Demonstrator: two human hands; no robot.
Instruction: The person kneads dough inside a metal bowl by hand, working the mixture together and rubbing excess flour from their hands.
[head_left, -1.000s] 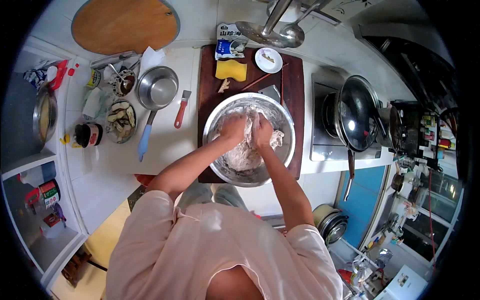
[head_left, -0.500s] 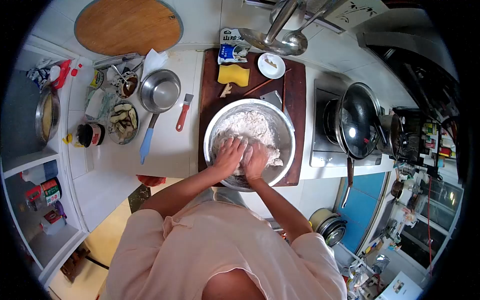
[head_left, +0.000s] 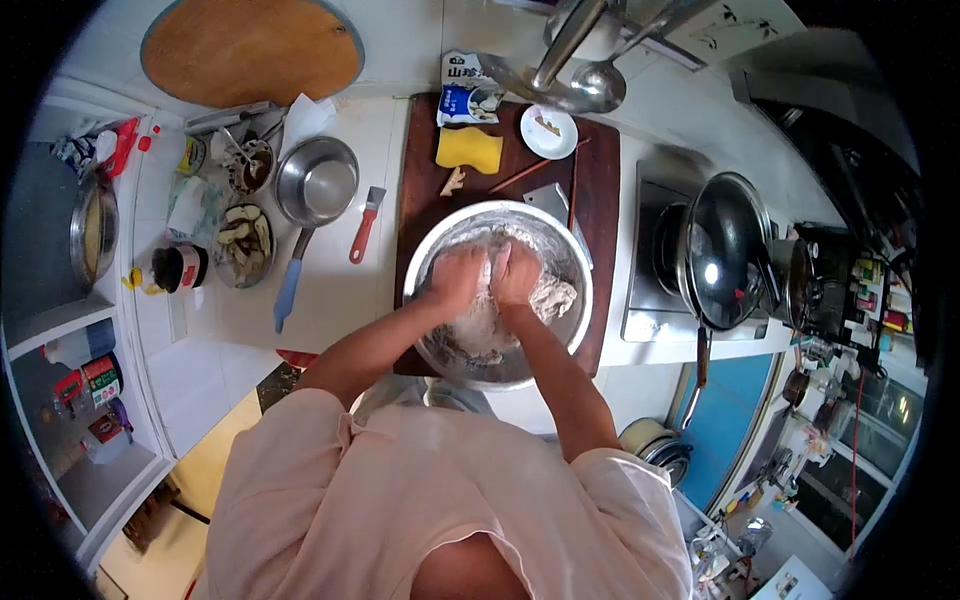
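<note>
A large metal bowl (head_left: 582, 330) stands on a dark wooden board (head_left: 606, 200). Inside it is pale, rough dough (head_left: 485, 328), with a ragged lump at the right side. My left hand (head_left: 460, 278) is in the bowl, its fingers curled into the dough at the far side. Beside it, nearly touching, my right hand (head_left: 515, 276) also grips the dough with bent fingers. Both sets of fingertips are partly hidden in the dough.
Beyond the bowl are a yellow sponge (head_left: 469, 149), ginger (head_left: 453, 181), a white dish (head_left: 549, 132) and a cleaver (head_left: 547, 200). Left are a saucepan (head_left: 317, 181), a red-handled scraper (head_left: 366, 226) and a plate of sliced food (head_left: 243, 245). A lidded wok (head_left: 725, 250) sits right.
Both hands, pressed flat on the dough near the bowl's near side half a second ago, have moved toward its far side and curled into the dough.
</note>
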